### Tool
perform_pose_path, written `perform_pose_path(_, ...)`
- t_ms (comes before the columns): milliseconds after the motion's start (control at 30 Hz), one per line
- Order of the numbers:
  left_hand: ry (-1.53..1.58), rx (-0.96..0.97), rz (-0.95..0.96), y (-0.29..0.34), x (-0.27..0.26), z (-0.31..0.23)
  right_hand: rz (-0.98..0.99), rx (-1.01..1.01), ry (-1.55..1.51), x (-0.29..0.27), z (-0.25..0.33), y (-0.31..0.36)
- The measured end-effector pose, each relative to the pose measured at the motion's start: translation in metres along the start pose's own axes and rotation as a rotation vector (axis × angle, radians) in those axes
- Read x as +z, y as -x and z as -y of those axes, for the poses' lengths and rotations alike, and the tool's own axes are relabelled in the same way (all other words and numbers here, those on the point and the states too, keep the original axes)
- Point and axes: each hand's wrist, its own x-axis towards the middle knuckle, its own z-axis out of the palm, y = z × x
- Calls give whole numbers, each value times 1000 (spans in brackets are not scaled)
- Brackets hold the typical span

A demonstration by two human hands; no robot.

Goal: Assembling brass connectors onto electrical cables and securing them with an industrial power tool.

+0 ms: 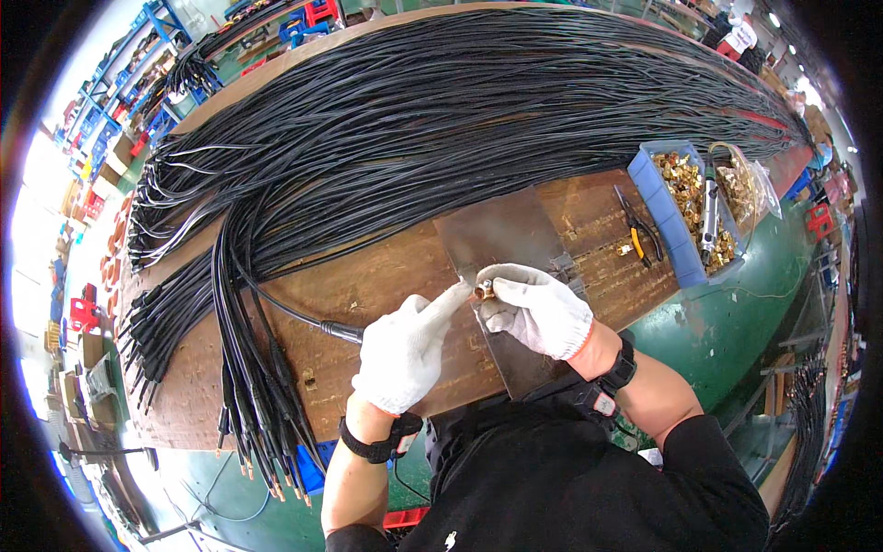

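Observation:
Both my hands wear white knit gloves and meet above the table's front half. My left hand (400, 354) is closed round the thick sleeved end of a black cable (342, 331), which runs in from the left. Its index finger stretches toward my right hand (538, 308). Between the thumb and fingers of that right hand is a small brass-coloured metal fitting (484, 290). The left fingertip is at or very near the fitting; whether they touch I cannot tell. The cable's tip is hidden by my left glove. Below the fitting lies a dark metal plate (497, 230).
Long black cables (441, 101) cover the back of the wooden table (368, 267). A bundle with capped ends (253, 386) hangs over the front left edge. At right are yellow-black pliers (636, 225) and a blue bin (664, 216) of brass fittings, with a grey cylindrical tool (709, 212) across it.

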Motion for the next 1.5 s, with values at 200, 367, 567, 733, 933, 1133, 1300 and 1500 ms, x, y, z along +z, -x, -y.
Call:
perform_pose_path(200,3,12,-13,1,1,-1,-9,11,-12,2,-3,3)
perform_pose_path(367,-10,74,-44,4,4,3,-12,8,-4,3,-6,3)
perform_pose_path(567,-30,14,-13,2,1,-3,-40,-1,4,7,-5,3)
perform_pose_path(733,-118,8,21,1,3,-5,-96,-17,37,7,-4,5)
perform_pose_path(933,-133,41,20,1,5,-4,-111,-31,84,5,-3,6)
perform_pose_path(1133,-177,37,48,0,6,-5,-178,-48,140,7,0,4)
perform_pose_path(1300,-213,19,78,-1,10,-3,-223,-61,464,12,5,2)
perform_pose_path(1500,-184,4,58,0,16,3,-210,-59,984,29,14,1)
